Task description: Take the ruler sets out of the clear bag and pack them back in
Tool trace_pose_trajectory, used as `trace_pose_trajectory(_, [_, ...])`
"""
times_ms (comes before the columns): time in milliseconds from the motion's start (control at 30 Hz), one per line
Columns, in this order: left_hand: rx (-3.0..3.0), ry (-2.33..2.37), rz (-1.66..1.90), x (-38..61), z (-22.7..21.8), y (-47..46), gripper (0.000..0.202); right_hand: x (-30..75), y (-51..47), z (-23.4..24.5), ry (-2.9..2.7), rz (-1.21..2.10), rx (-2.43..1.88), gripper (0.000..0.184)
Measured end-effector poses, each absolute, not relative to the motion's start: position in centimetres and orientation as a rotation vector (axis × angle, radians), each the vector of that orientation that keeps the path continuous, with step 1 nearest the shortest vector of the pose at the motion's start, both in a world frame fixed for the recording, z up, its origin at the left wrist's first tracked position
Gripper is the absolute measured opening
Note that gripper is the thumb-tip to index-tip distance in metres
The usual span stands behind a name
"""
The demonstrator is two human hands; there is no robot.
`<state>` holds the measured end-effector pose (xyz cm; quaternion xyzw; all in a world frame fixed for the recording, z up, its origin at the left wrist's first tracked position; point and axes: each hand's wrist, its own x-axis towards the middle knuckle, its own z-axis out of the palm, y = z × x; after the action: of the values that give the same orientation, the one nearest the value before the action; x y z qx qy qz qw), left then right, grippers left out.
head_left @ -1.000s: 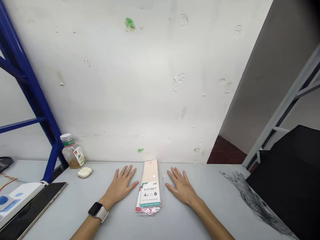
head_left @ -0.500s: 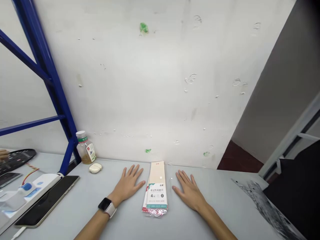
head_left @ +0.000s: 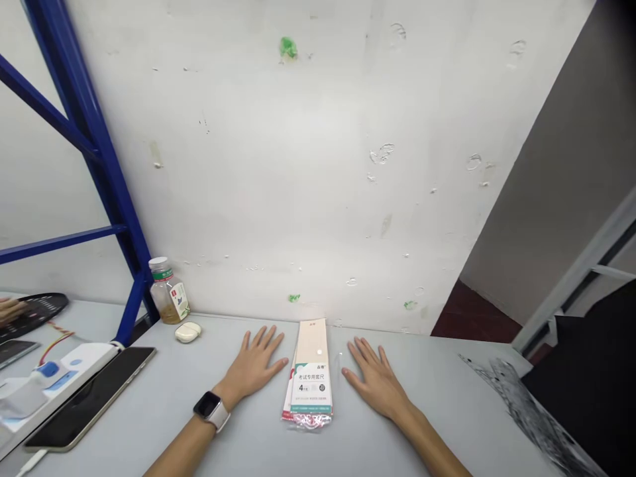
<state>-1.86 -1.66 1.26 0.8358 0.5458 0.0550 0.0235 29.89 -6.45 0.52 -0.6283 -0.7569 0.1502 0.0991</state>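
My left hand (head_left: 254,366) lies flat on the grey table (head_left: 258,444), palm down with fingers spread, and holds nothing. A smartwatch (head_left: 211,407) with a pale band is on that wrist. My right hand (head_left: 375,381) also rests palm down, fingers stretched out and nothing in them. Between the hands lies a ruler set in a clear plastic packet (head_left: 311,387), with a white and teal label. A second packet with red print (head_left: 287,404) shows partly from beneath it. Neither hand touches the packets.
To the left are a jar (head_left: 169,291), a cream-coloured case (head_left: 188,332), a phone (head_left: 92,397) on a cable and a white power strip (head_left: 64,381). A blue metal frame (head_left: 106,172) rises there. Part of another person's hand (head_left: 10,310) shows at the far left. A white wall (head_left: 308,199) stands behind.
The view has shifted very slightly. Both hands and the packets stay in the same places on the table. The other person's hand at the far left reaches a little further into view.
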Motion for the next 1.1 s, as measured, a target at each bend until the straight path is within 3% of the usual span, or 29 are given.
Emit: trace_pose_trajectory(1100, [2.598,1.703,0.146,-1.8,1.4,-1.2,0.071,29.9,-6.5,1.6,-2.244,0.483,-1.840,0.070])
